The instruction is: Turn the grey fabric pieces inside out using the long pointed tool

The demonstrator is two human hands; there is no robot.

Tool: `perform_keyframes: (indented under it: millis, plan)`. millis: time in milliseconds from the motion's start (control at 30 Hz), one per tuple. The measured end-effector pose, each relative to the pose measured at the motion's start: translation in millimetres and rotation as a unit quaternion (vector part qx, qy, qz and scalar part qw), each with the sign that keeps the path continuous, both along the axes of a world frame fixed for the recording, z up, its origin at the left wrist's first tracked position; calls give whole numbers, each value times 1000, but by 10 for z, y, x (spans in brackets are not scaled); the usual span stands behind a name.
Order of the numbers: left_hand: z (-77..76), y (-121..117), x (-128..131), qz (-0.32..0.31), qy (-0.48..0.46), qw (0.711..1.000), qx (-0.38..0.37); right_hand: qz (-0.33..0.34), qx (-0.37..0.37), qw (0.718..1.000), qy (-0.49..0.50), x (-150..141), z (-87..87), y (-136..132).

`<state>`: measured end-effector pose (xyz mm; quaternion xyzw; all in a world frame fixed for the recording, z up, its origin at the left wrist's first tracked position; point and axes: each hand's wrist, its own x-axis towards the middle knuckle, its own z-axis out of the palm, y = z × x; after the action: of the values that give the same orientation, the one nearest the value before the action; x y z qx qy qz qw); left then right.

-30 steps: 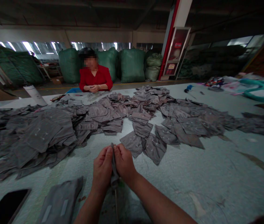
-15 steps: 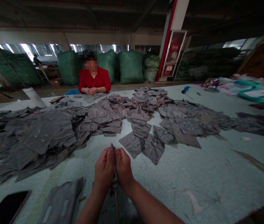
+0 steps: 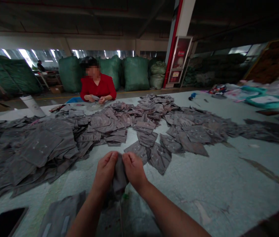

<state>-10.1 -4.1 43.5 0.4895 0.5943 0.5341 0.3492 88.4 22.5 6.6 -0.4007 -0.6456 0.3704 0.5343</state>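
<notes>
My left hand (image 3: pixel 105 172) and my right hand (image 3: pixel 134 169) are side by side just above the near part of the table, fingers curled. Both pinch a small grey fabric piece (image 3: pixel 119 176) that hangs between them, its face now partly spread. Just beyond my fingers lie two loose grey fabric pieces (image 3: pixel 151 154) on the table. A wide heap of the same grey pieces (image 3: pixel 55 141) covers the table's middle and left.
A pale green table (image 3: pixel 228 184) stretches ahead. A person in a red top (image 3: pixel 98 88) sits at the far side handling a piece. A dark flat object (image 3: pixel 3 223) and a grey stack (image 3: pixel 60 217) lie near left. Green sacks (image 3: pixel 134 72) stand behind; a white roll (image 3: pixel 32 105) far left.
My hands have drawn slightly apart, and the grey piece held edge-on between them has opened to show more of its face. The person opposite has picked up a piece.
</notes>
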Motion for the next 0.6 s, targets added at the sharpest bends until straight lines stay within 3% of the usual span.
perform_keyframes:
  millis: [100, 200, 400, 600]
  plan:
    - [-78, -9, 68, 83, -158, 984, -10, 25, 43, 996, -72, 39, 177, 161]
    - [-122, -86, 134, 139, -236, 962, -15, 73, 68, 987, -126, -1, 303, 284]
    - [-152, -124, 206, 176, -193, 965, -38, 105, -27, 993, -52, 14, 247, 191]
    - [-143, -115, 87, 224, -125, 966, -10, 141, -56, 988, -18, 47, 227, 90]
